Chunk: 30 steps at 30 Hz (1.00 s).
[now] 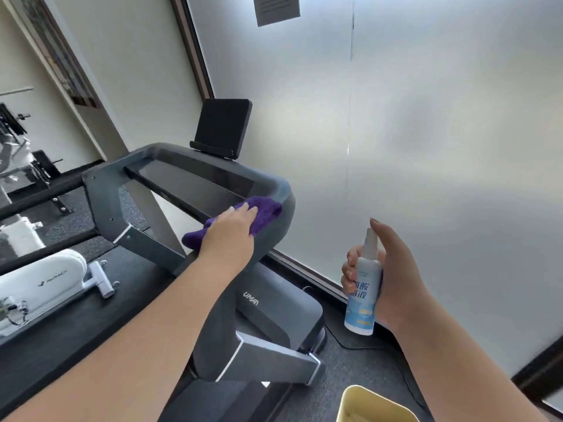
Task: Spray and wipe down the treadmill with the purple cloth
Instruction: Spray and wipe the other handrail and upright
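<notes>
The grey treadmill point(195, 166) fills the middle of the view, its handrail frame curving round to the right. My left hand point(233, 231) lies flat on the purple cloth point(265, 211) and presses it onto the right corner of the console rail. To the right, away from the machine, my right hand point(387, 275) grips a white and blue spray bottle point(364, 287) upright, index finger raised above the nozzle. A dark tablet-like screen point(222, 127) stands on the console's far edge.
A frosted glass wall point(426, 132) runs close along the treadmill's right side. A white exercise machine point(45, 281) sits at the left, more gym gear behind it. A pale yellow bin point(374, 405) stands at the bottom edge. Black cable lies on the floor.
</notes>
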Each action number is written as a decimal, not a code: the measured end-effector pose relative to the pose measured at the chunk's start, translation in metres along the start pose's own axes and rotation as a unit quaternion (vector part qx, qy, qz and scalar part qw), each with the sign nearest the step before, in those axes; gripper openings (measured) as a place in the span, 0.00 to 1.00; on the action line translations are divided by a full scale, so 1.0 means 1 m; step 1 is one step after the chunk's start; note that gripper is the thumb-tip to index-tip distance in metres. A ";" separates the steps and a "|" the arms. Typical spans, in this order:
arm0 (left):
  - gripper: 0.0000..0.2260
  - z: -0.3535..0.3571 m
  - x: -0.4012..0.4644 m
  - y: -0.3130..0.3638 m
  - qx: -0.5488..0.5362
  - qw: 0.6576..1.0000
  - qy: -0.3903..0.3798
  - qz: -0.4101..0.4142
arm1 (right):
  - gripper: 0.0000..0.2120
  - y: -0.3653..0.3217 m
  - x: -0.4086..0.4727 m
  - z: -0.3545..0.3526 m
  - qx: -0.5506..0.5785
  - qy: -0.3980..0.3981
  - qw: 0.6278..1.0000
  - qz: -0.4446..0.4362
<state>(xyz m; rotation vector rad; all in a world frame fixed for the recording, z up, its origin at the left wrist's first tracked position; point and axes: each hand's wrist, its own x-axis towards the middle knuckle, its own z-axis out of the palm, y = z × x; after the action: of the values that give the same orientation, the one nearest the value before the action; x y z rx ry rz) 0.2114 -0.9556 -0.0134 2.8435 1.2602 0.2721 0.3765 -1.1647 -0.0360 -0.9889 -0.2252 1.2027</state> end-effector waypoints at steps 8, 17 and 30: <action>0.30 -0.015 0.013 -0.039 -0.052 0.992 0.034 0.106 | 0.29 0.001 0.012 0.004 0.001 -0.012 1.000 0.001; 0.32 0.012 0.028 -0.047 0.036 0.987 -0.017 0.158 | 0.30 0.002 0.019 0.004 -0.014 -0.002 1.000 0.014; 0.29 0.029 0.085 0.019 0.157 0.983 0.003 0.094 | 0.30 0.005 0.023 -0.008 -0.008 0.009 1.000 0.007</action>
<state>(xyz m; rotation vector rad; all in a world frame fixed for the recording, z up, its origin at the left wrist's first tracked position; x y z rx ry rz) 0.2867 -0.9042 -0.0275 3.2366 1.1260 0.0901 0.3872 -1.1490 -0.0516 -1.0165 -0.2149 1.2059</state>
